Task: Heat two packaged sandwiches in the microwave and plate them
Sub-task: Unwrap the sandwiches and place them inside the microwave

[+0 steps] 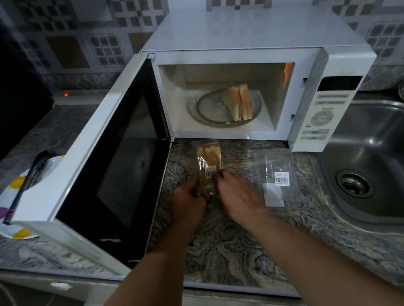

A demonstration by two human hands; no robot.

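Observation:
A white microwave (pixel 256 34) stands on the stone counter with its door (pixel 108 173) swung wide open to the left. An unwrapped sandwich (pixel 239 102) stands on the glass turntable (pixel 204 109) inside. A second sandwich in its clear wrapper (pixel 208 158) lies on the counter just in front of the microwave. My left hand (pixel 188 200) grips the near left end of that package. My right hand (pixel 234 191) pinches its near right edge by the label. An empty clear wrapper (pixel 278 174) with a barcode sticker lies to the right.
A white plate with coloured dots (pixel 15 208) sits left of the open door with dark tongs (pixel 31 178) across it. A steel sink (pixel 389 161) fills the right side. The counter's front edge (pixel 239 285) runs below my forearms. A cord hangs at lower left.

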